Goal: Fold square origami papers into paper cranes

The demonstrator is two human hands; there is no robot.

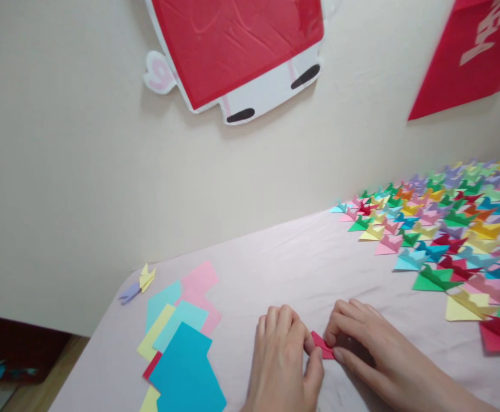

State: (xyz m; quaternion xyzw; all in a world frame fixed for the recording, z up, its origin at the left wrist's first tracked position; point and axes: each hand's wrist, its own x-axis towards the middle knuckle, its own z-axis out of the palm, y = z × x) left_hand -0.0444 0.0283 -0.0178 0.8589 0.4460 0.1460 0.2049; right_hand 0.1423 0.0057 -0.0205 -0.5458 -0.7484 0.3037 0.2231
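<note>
Step in hand: judging by the hands, a fold was being pressed into a small red piece of folded paper [322, 346], well short of the finished shapes lying to the right.
Red paper: it lay on the near middle of the pale pink cloth-covered table [301, 269], between the two hands, with only a pointed corner showing.
Left hand [282, 357]: curled, knuckles up, with the thumb and bent fingers pinching the paper's left edge.
Right hand [361, 343]: fingers drawn together, their tips bearing down on the paper's right part; the thumb was hidden.
Flat sheets: a loose fan of blue, yellow, pink and red square papers [181, 355] lay near left, just beside the left hand.
Finished pieces: a wide spread of many-coloured folded paper shapes [447, 240] covered the far right of the table.
Strays: a yellow and a lilac folded shape [141, 283] sat at the far left edge.
Next move, as a judgement: a further crease would call for matched edges and one hand pinning the paper.
</note>
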